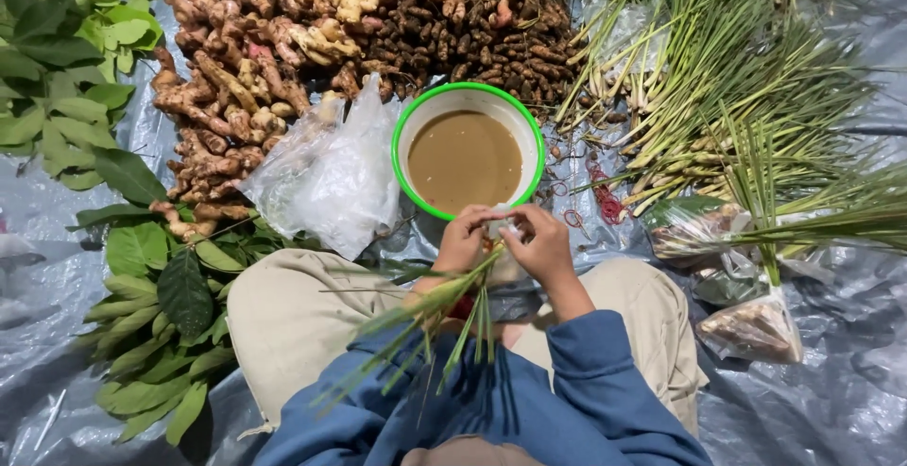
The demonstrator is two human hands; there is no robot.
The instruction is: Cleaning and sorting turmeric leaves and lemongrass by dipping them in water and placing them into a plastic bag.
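Lemongrass stalks [444, 301] are gripped by the left hand [461, 239], while their pale ends are pinched by the right hand [540, 244] just beside a green-rimmed bowl [413, 117] of brown liquid.

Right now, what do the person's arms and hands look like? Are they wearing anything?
Both hands are bare: no gloves on the left hand or the right hand, and I can't make out rings or a watch. The right arm wears a long blue sleeve with a loose cuff above the wrist. The left forearm is mostly hidden.
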